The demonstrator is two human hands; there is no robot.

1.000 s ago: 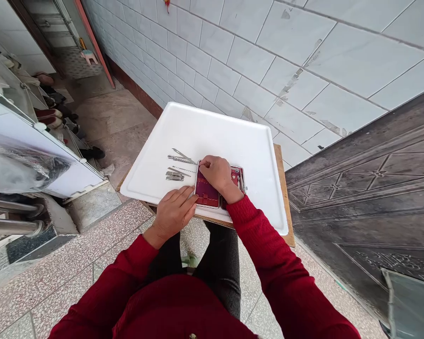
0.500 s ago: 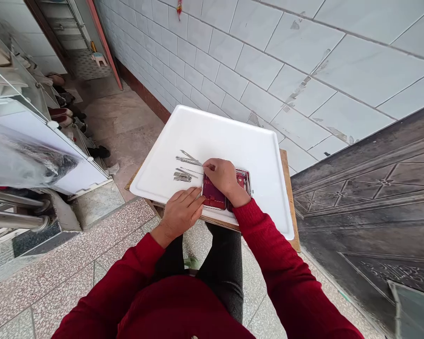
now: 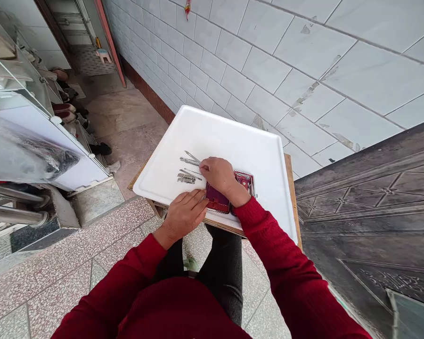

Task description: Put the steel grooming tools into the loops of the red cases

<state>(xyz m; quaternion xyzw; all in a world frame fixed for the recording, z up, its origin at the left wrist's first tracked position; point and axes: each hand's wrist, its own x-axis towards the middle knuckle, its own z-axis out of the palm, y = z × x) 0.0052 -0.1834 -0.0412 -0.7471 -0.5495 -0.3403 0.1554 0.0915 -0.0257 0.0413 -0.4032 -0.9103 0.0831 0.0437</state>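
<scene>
A dark red manicure case (image 3: 219,206) lies unfolded near the front edge of a white board (image 3: 229,136), with metal tools in its right half. My left hand (image 3: 185,212) rests flat at the case's left edge, fingers stretched out. Over the case reaches my right hand (image 3: 219,175), its thumb and fingertips pinched at the ends of the loose tools; what they hold is too small to make out. Left of the case lie nail clippers (image 3: 186,178), a thin metal tool (image 3: 192,173) and several slim metal tools (image 3: 189,158). My right hand and wrist hide part of the case.
Beneath the white board a wooden table edge (image 3: 291,188) shows. A tiled wall (image 3: 247,66) rises behind it, and a dark carved panel (image 3: 374,197) stands to the right. Shelves with shoes (image 3: 64,113) and a white cabinet (image 3: 38,136) are on the left.
My right hand has moved slightly left relative to the case, its fingertips now past the case's left edge. My left hand stays by the case. The whole view has shifted a little.
</scene>
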